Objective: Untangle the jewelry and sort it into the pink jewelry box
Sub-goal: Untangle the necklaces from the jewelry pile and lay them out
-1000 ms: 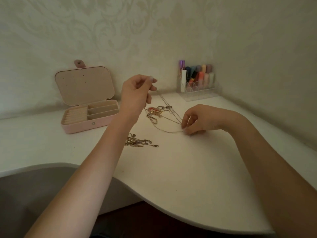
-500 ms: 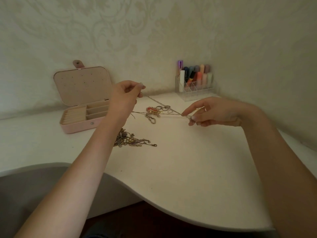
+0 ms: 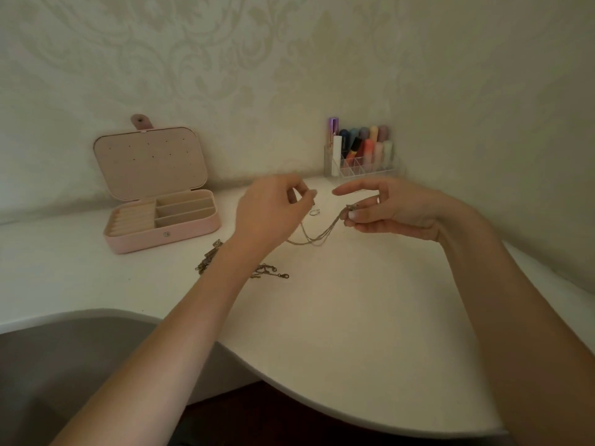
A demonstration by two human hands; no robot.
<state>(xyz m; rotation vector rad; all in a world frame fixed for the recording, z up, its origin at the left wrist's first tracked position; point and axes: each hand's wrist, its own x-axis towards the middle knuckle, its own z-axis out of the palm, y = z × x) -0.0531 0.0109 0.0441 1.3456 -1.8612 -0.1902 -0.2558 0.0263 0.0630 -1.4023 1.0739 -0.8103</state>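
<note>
A thin gold chain (image 3: 317,237) sags in several loops between my two hands above the white table. My left hand (image 3: 270,214) pinches one end of it with curled fingers. My right hand (image 3: 383,209) pinches the bunched other end between thumb and fingers, index finger stretched out. The pink jewelry box (image 3: 161,233) stands open at the back left, lid upright, its compartments bare. A tangle of darker gold chains (image 3: 209,260) lies on the table, partly hidden under my left forearm, its clasp end (image 3: 277,273) sticking out to the right. A small ring (image 3: 314,213) lies behind the hanging chain.
A clear organiser (image 3: 363,162) with several coloured lipstick tubes stands in the back corner by the wall. The white table (image 3: 354,317) has a curved front edge; a grey surface (image 3: 64,365) lies lower at the left.
Both hands have come closer together and risen a little. The chain, pulled taut before, now hangs slack in loops. The red and gold piece by the rings is out of sight behind my left hand.
</note>
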